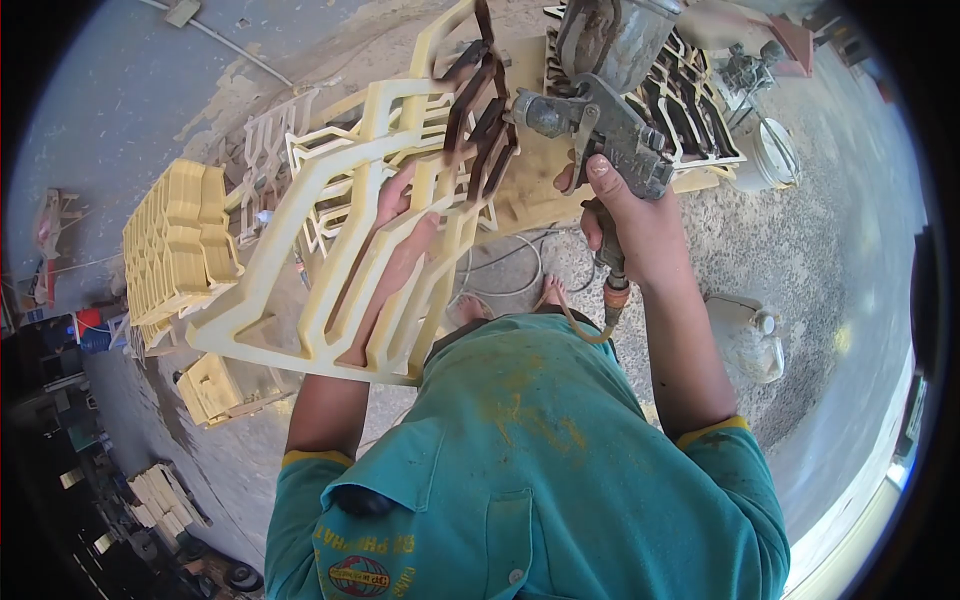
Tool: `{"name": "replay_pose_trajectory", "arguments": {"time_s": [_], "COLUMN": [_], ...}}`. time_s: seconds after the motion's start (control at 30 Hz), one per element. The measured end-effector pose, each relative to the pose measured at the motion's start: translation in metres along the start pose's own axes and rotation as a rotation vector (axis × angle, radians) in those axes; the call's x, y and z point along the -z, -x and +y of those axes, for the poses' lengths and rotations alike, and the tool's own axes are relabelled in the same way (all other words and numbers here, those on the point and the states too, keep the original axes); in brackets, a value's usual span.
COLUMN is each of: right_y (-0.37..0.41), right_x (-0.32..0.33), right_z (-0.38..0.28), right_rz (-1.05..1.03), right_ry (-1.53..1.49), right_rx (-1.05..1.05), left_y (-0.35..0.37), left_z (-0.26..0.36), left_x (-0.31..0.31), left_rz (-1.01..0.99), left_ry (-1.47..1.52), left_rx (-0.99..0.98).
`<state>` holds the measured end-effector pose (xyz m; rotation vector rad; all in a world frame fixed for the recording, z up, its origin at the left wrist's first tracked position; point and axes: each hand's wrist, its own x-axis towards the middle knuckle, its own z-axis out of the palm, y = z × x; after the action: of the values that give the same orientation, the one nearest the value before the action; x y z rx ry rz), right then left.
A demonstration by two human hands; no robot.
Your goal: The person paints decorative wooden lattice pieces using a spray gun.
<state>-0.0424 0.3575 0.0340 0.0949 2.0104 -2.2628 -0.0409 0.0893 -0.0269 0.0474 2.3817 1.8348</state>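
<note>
My left hand (400,255) is behind a cream lattice panel (352,225), its arm coming up from below and its fingers showing through the slots, gripping the bars. Dark brown paint (485,120) covers the panel's upper right end; the rest is pale. My right hand (645,225) is wrapped round the handle of a stained spray gun (625,150), thumb high on its back. A grimy paint cup (615,45) sits on the gun, whose nozzle points left at the painted end, close to it. A hose with an orange fitting (616,295) hangs from the handle.
Brown-painted lattice panels (690,110) lie beyond the gun. Stacked cream panels (180,245) stand at left, with more behind the held one. A white bucket (775,155) and a plastic jug (745,335) are at right. Hose loops (510,260) lie on the floor near my feet.
</note>
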Motion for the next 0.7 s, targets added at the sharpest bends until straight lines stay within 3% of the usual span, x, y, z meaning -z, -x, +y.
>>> {"name": "replay_pose_trajectory", "arguments": {"time_s": [0.13,0.3,0.4,0.7], "right_y": [-0.001,-0.007,-0.013,-0.029], "right_x": [-0.015,-0.030,-0.040,-0.048], "right_z": [0.005,-0.009,-0.007,0.006], "right_rz": [0.100,0.072,0.041,0.058], "right_ry": [-0.223,-0.312,-0.291,-0.146], "right_rx": [0.011,0.016,-0.049,-0.123], "left_y": [-0.020,-0.046,-0.049,-0.053], "left_z": [0.022,-0.019,-0.013,0.004], "left_x": [0.007,0.000,-0.017,-0.039], "left_rz": [0.068,-0.036,0.062,-0.002], "left_ry": [0.230,0.788,0.854,0.947], "left_rx": [0.099,-0.035,0.034,0.072]}}
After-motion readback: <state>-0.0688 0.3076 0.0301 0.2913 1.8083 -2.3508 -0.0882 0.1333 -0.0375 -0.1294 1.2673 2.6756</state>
